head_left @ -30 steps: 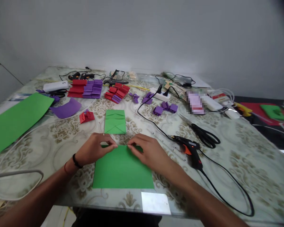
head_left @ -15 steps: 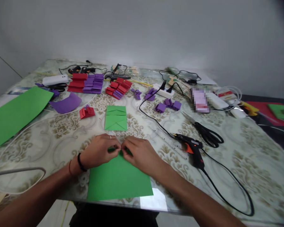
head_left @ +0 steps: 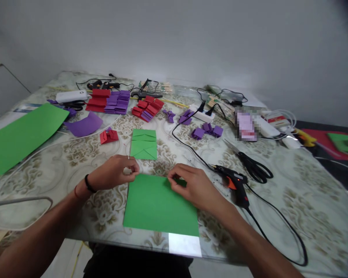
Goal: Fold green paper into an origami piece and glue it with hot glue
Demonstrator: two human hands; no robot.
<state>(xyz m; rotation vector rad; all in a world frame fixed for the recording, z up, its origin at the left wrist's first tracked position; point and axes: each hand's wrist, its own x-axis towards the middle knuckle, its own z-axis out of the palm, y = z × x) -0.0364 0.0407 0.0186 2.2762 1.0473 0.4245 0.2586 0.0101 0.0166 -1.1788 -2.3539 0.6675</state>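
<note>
A green sheet of paper (head_left: 159,212) lies flat near the table's front edge. My left hand (head_left: 113,172) pinches its far left corner between thumb and fingertips. At the far edge, right of the middle, my right hand (head_left: 193,185) is closed in a pinch on the same sheet. Just beyond the hands lies a smaller folded green paper (head_left: 144,144) with creases across it. Left of that sits a small folded red paper piece (head_left: 109,136). To the right, a black glue gun (head_left: 234,183) with an orange trigger rests on the table, its small light lit.
Black-handled scissors (head_left: 253,166) lie beyond the glue gun, whose cord loops along the right. Folded red and purple papers (head_left: 107,101), purple pieces (head_left: 207,130) and a power strip (head_left: 202,113) line the back. A large green sheet (head_left: 26,135) lies left.
My hands have moved apart along the far edge, left hand leftward and right hand rightward. The green sheet has shifted right and slightly away from me.
</note>
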